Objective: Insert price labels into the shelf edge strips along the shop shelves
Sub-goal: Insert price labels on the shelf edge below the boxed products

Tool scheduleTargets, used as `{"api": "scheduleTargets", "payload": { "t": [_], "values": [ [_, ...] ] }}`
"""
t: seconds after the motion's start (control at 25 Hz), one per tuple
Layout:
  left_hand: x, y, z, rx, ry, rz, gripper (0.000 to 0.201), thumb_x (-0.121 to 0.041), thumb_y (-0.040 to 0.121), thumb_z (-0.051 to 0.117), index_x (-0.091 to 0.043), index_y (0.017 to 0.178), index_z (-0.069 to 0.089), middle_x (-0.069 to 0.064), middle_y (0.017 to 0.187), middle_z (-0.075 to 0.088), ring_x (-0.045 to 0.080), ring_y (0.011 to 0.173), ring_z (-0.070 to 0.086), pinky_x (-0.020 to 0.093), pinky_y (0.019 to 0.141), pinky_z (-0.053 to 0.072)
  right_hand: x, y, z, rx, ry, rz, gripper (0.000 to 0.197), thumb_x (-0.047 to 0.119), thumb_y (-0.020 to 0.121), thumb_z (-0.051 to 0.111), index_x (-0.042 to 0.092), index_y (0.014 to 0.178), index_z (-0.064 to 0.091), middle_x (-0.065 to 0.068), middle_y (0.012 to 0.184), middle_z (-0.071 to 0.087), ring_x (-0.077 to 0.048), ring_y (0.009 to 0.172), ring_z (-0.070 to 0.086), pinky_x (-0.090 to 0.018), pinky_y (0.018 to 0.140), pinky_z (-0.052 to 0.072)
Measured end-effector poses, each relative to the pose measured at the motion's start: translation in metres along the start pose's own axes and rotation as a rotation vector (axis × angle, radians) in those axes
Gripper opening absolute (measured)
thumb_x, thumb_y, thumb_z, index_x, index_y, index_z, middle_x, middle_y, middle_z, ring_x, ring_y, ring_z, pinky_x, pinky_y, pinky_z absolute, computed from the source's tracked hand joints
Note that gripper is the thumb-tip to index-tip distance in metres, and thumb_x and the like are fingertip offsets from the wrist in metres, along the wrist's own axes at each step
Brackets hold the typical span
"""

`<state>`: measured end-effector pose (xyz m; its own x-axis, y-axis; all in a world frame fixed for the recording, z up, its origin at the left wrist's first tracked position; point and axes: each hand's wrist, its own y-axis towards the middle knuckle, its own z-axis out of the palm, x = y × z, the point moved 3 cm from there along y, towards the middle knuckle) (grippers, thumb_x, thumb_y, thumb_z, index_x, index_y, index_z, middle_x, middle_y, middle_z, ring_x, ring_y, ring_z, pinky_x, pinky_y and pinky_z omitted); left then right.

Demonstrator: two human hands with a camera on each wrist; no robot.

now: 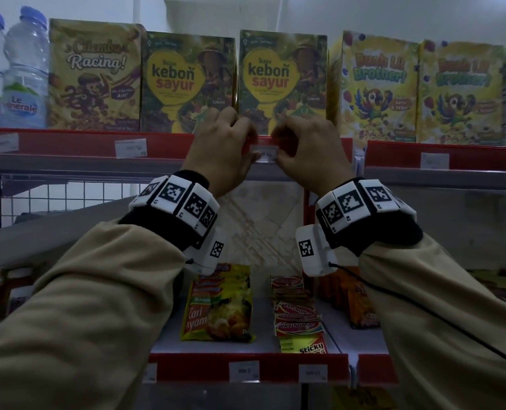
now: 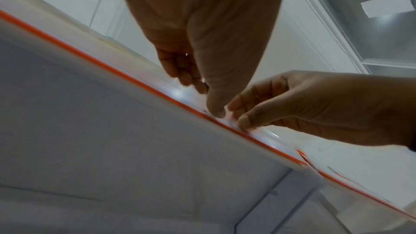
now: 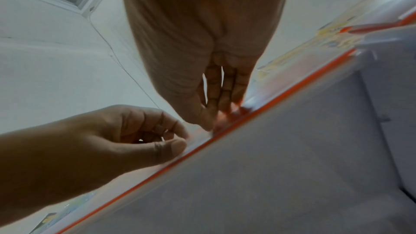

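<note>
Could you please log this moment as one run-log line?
step: inserting price label | strip: red edge strip | left hand: pinching label | right hand: pinching label

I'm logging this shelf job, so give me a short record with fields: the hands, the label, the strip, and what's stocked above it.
left hand: pinches label's left end
right hand: pinches label's right end
price label: white, at the strip, between both hands
shelf edge strip: red, upper shelf
stock above: cereal boxes
label seated: cannot tell

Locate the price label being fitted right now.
Head view, centre: the price label sits on the upper shelf's red strip, between left hand and right hand.
</note>
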<state>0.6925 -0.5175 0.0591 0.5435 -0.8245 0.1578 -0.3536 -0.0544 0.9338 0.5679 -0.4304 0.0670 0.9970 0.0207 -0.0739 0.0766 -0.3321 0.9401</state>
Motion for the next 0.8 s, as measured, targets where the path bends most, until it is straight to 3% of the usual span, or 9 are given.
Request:
{"api": "scheduleTargets", "payload": {
  "t": [0.2, 0.44, 0.6, 0.8],
  "values": [
    [-0.001, 0.004, 0.000, 0.064, 0.018, -0.005, 0.031, -0.031, 0.087, 0.063, -0.015, 0.113, 0.061, 0.011, 0.114, 0.050, 0.031, 0.111, 0.039, 0.039, 0.096, 0.033, 0.010, 0.009, -0.006, 0.122, -0.030, -0.043, 0.029, 0.008, 0.078, 0.063, 0.009, 0.107, 0.067, -0.009, 0.105, 0.067, -0.024, 0.098, 0.060, -0.036, 0.087, 0.048],
    [-0.002, -0.003, 0.003, 0.014, 0.030, 0.009, 0.029, -0.022, 0.089, 0.056, -0.010, 0.115, 0.059, 0.014, 0.115, 0.048, 0.032, 0.110, 0.039, 0.033, 0.096, 0.028, 0.020, 0.015, 0.001, 0.211, -0.123, -0.003, 0.026, 0.020, 0.081, 0.063, 0.010, 0.105, 0.064, -0.012, 0.103, 0.063, -0.029, 0.100, 0.055, -0.031, 0.084, 0.042],
    [0.000, -0.004, 0.002, -0.012, 0.001, 0.015, 0.032, -0.025, 0.088, 0.062, -0.008, 0.115, 0.058, 0.014, 0.114, 0.048, 0.031, 0.108, 0.043, 0.034, 0.100, 0.022, 0.019, 0.022, 0.001, 0.293, -0.155, 0.046, 0.024, 0.032, 0.083, 0.067, 0.011, 0.094, 0.063, -0.005, 0.092, 0.052, -0.021, 0.092, 0.048, -0.028, 0.077, 0.035],
    [0.001, -0.004, 0.002, -0.026, -0.094, 0.033, 0.033, -0.022, 0.085, 0.065, -0.009, 0.114, 0.056, 0.011, 0.112, 0.053, 0.027, 0.106, 0.048, 0.026, 0.088, 0.030, 0.002, 0.032, -0.009, 0.227, 0.092, 0.184, 0.013, 0.025, 0.086, 0.067, 0.013, 0.093, 0.068, 0.000, 0.087, 0.061, -0.012, 0.083, 0.056, -0.023, 0.069, 0.039]
  ]
}}
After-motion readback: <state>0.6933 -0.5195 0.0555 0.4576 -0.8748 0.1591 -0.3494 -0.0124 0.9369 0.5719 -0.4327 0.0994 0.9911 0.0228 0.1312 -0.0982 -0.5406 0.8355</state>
